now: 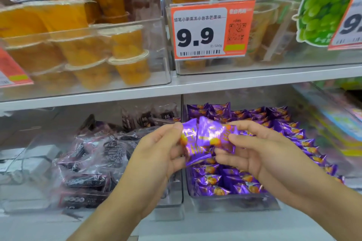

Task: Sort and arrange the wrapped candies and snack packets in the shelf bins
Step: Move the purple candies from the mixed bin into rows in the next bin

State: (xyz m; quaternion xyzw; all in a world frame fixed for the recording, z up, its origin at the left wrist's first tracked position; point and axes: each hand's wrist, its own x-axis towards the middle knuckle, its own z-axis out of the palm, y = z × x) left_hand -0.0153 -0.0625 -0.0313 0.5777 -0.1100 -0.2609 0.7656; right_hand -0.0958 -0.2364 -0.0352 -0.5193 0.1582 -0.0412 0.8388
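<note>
A person's two bare hands hold a small bunch of shiny purple foil-wrapped candies with orange fruit pictures (207,139) just above the front of the clear plastic shelf bin (235,201) packed with rows of the same purple candies (274,137). The left hand (156,150) pinches the bunch at its left end, thumb and fingers curled round the wrappers; the right hand (252,152) grips the right end the same way, thumb on top, fingers tucked beneath. Immediately left of that bin, past a thin divider, a second clear plastic bin (172,191) holds dark maroon snack packets in see-through wrappers (92,162), lying in a loose heap. On the white shelf board (254,80) above the purple-candy bin stands an orange-and-white price card reading 9.9 (211,31). Up and to the left of the bin, clear tubs of orange fruit jelly (127,60) are stacked in another clear container.
</note>
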